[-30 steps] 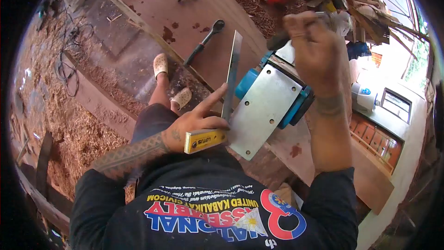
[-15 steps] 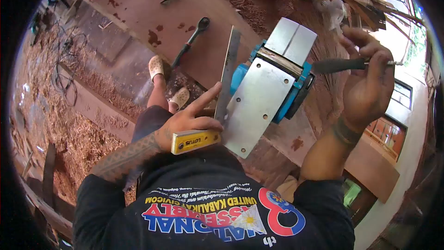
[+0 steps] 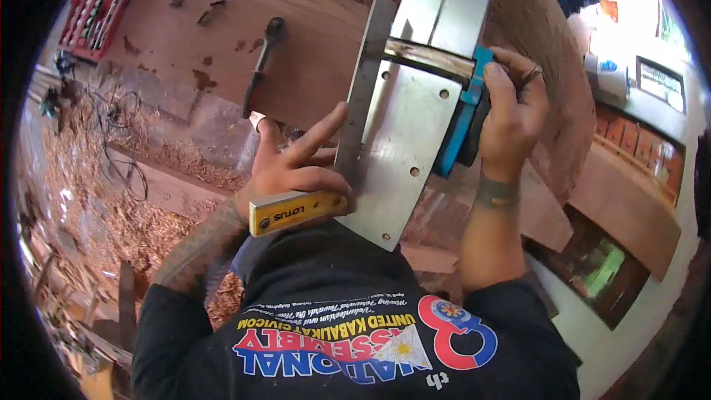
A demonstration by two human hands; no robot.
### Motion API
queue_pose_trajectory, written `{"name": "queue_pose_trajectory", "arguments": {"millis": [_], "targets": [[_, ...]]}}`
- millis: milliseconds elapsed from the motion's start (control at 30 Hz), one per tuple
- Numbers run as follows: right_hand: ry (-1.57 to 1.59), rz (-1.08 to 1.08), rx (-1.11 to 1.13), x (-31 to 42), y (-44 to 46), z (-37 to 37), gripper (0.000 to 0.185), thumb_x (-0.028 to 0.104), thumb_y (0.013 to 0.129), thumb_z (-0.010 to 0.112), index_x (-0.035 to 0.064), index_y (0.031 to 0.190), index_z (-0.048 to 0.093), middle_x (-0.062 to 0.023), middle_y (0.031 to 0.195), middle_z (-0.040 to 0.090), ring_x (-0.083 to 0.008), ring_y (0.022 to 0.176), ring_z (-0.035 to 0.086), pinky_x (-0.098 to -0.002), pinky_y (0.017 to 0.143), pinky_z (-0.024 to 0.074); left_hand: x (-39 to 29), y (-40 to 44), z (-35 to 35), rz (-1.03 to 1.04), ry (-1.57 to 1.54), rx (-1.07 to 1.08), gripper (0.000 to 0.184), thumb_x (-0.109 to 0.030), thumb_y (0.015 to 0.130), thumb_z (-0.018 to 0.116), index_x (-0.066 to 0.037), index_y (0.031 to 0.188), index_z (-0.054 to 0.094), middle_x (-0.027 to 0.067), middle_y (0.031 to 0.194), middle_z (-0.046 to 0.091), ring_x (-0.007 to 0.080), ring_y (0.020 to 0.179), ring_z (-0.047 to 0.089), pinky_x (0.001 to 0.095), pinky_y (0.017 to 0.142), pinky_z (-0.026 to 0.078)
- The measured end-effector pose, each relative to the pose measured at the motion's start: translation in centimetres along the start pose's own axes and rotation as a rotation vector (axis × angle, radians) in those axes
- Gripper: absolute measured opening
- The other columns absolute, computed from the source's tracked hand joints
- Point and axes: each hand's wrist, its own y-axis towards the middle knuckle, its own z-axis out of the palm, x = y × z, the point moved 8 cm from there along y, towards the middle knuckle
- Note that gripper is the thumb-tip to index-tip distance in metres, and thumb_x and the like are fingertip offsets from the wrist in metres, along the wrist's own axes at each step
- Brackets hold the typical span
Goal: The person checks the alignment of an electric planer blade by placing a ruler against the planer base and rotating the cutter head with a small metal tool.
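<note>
An electric planer (image 3: 409, 141) is turned sole up in front of my torso, its metal plates facing me and its teal body showing along the right side. My left hand (image 3: 300, 170) grips a try square with a yellow LOTUS stock (image 3: 296, 211). The square's steel blade (image 3: 363, 81) stands along the planer's left edge, my index finger stretched toward it. On the right, my right hand (image 3: 515, 107) has its thumb and bent fingers against the planer's teal side, near the slot between the plates. Its fingertips are partly hidden.
A ratchet wrench (image 3: 265, 63) lies on the wooden board (image 3: 311, 18), with small dark parts (image 3: 211, 12) beyond it. A red socket case (image 3: 104, 7) sits at upper left. Wood shavings (image 3: 170, 215) and a cable (image 3: 122, 148) cover the ground at left.
My right hand has moved left onto the planer's side; the dark-handled tool it held no longer shows. The planer and square appear higher in view, and the view has shifted.
</note>
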Motion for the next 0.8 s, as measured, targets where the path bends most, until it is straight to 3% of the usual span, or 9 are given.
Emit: {"name": "queue_pose_trajectory", "arguments": {"millis": [100, 300, 567, 800], "targets": [[0.053, -0.047, 0.038, -0.17, 0.16, -0.31, 0.019, 0.009, 0.091, 0.076, 0.0023, 0.11, 0.075, -0.0014, 0.103, 0.068, -0.0108, 0.089, 0.062, -0.0276, 0.083, 0.0516, -0.15, 0.63, -0.05, -0.024, -0.119, -0.091, 0.033, -0.012, 0.084, 0.094, -0.027, 0.111, 0.081, 0.0295, 0.179, 0.03, 0.0452, 0.155, 0.048, 0.0618, 0.118, 0.052], [0.015, -0.155, 0.102, -0.55, 0.4, -0.29, 0.024, 0.005, 0.083, 0.071, 0.0031, 0.107, 0.072, -0.0017, 0.104, 0.064, -0.0125, 0.088, 0.06, -0.0281, 0.084, 0.0508, 0.77, 0.4, 0.0, -0.015, -0.144, -0.117, 0.032, -0.014, 0.083, 0.096, -0.024, 0.111, 0.083, 0.0286, 0.179, 0.03, 0.0496, 0.146, 0.052, 0.0529, 0.114, 0.057], [0.112, -0.04, 0.118, -0.76, 0.46, 0.08, 0.031, 0.003, 0.08, 0.067, -0.0003, 0.111, 0.069, -0.0033, 0.106, 0.062, -0.0134, 0.09, 0.058, -0.0283, 0.088, 0.05, 0.35, 1.1, -0.65, -0.044, -0.111, 0.001, 0.032, -0.018, 0.084, 0.096, -0.024, 0.112, 0.083, 0.0289, 0.18, 0.029, 0.0407, 0.146, 0.058, 0.0445, 0.113, 0.054], [0.11, -0.031, 0.099, -0.45, 0.21, 0.1, 0.031, 0.002, 0.08, 0.067, -0.0023, 0.111, 0.069, -0.0037, 0.104, 0.062, -0.0128, 0.09, 0.059, -0.0282, 0.088, 0.0505, 0.72, 0.89, -0.68, -0.065, -0.071, 0.042, 0.031, -0.018, 0.086, 0.095, -0.025, 0.114, 0.082, 0.0289, 0.18, 0.029, 0.0372, 0.138, 0.068, 0.0474, 0.118, 0.047]]}}
